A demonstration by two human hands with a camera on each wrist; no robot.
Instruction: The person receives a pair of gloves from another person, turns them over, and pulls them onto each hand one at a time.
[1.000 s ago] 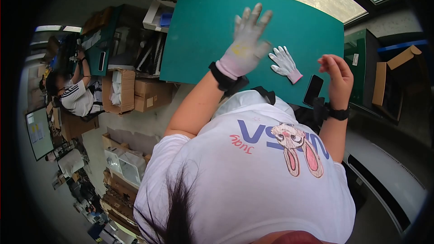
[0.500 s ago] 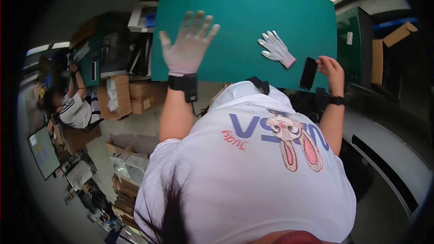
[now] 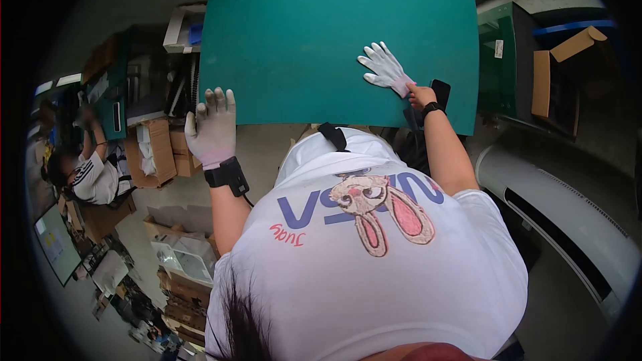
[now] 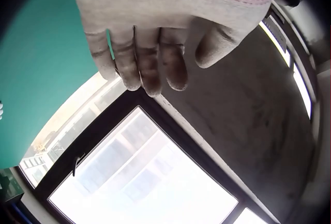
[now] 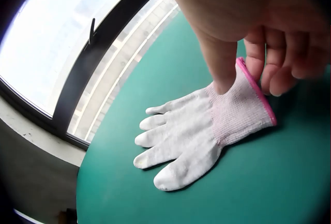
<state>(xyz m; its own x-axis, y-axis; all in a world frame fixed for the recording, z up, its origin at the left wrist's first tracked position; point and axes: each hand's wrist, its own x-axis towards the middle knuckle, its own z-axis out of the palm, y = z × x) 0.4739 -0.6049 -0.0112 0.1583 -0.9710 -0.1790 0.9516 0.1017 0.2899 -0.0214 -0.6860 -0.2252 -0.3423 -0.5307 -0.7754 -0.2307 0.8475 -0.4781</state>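
Note:
A white work glove with a pink cuff (image 3: 384, 69) lies flat on the green table (image 3: 294, 40), fingers pointing away. My bare right hand (image 3: 421, 97) is at its cuff; in the right wrist view the thumb of the right hand (image 5: 238, 27) lies on top of the cuff of the glove (image 5: 189, 131) and the fingertips are at its pink edge, pinching it. My left hand (image 3: 215, 127), in a matching glove with greyish fingers, is raised at the table's near left edge. The left wrist view shows that hand (image 4: 150, 22) empty, its fingers extended.
A black phone (image 3: 440, 93) lies beside my right hand, partly covered by it. Left of the table are a white box with a blue item (image 3: 177, 30) and cardboard boxes (image 3: 158, 154). Another person (image 3: 97, 177) sits far left. An open carton (image 3: 542, 83) stands right.
My left hand has come down and left toward the table's near edge. My right hand has moved left past the phone to the loose glove's cuff and taken hold of it.

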